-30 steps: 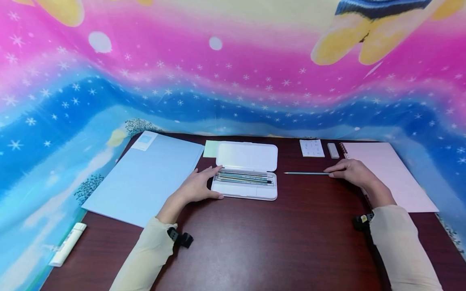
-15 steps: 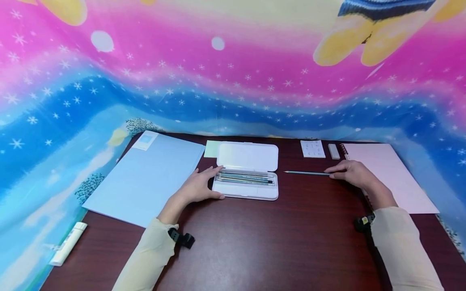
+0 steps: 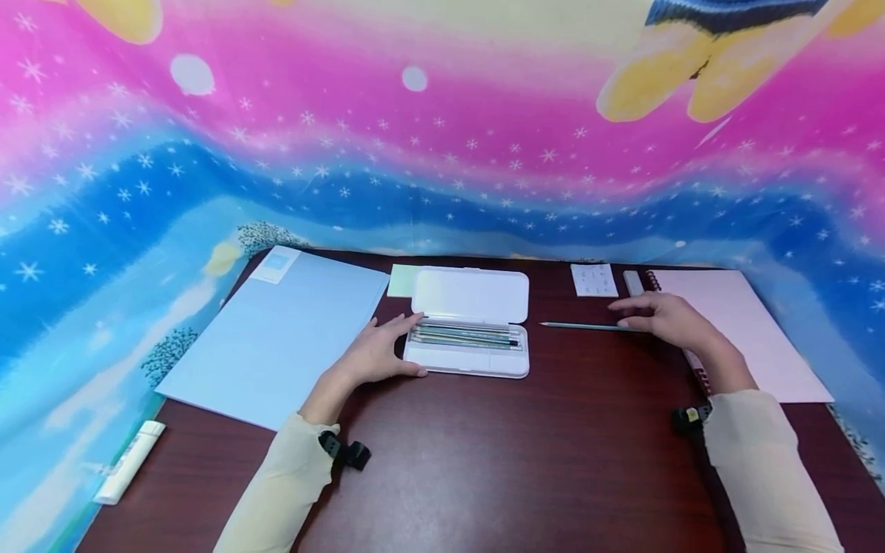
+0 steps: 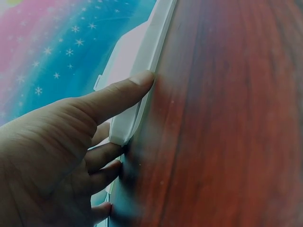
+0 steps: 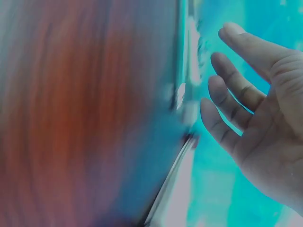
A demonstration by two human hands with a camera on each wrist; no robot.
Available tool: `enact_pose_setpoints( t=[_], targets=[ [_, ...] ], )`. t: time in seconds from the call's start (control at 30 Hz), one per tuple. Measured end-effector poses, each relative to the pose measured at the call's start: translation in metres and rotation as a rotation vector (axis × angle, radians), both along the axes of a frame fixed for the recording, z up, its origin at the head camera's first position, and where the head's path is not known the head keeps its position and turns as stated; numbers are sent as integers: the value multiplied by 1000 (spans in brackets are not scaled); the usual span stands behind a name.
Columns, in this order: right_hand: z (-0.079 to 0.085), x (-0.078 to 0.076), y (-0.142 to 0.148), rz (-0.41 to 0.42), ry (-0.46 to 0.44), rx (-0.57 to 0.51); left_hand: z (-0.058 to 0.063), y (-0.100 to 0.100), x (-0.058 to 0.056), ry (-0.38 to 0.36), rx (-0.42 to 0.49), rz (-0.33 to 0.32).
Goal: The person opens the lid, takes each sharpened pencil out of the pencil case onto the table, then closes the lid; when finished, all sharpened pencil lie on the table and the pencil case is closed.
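A white pencil case [image 3: 466, 362] lies with its lid raised on the dark wooden table. Several pencils [image 3: 465, 336] lie side by side in its back compartment. My left hand [image 3: 369, 355] grips the case's left end; in the left wrist view, the thumb [image 4: 123, 97] lies along the front edge and the other fingers are at the end. A single green pencil [image 3: 581, 326] rests on the table to the right, its tip towards the case. Just over its far end is my right hand [image 3: 671, 319], fingers extended and apart, holding nothing in the right wrist view.
A light blue folder [image 3: 276, 338] lies at the left, a glue stick [image 3: 130, 462] in front of it. Behind the case is a green paper [image 3: 401, 280]. At the back right are a small printed paper [image 3: 594, 280], an eraser [image 3: 632, 283] and a pink spiral notebook [image 3: 754, 330].
My right hand has let go of the green pencil and lifted slightly, its fingers spreading. The pencil stays on the table. My left hand keeps its place on the case.
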State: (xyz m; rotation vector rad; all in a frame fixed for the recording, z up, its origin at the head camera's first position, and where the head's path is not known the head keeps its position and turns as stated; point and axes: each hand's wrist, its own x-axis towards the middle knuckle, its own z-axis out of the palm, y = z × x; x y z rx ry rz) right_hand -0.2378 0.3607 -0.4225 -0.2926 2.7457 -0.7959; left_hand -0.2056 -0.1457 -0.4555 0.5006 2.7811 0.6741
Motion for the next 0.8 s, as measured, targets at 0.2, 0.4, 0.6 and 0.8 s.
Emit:
enact_pose_setpoints(
  t=[0.2, 0.4, 0.6, 0.8],
  targets=[
    [13, -2, -42, 116, 110, -36, 2, 1, 1, 1, 3, -2],
    [20, -3, -100, 210, 146, -41, 1, 2, 1, -10, 0, -1],
    [16, -1, -151, 317, 119, -15, 2, 2, 0, -17, 1, -1],
    [9, 1, -184, 393, 88, 71, -1, 0, 0, -18, 4, 6]
  ],
)
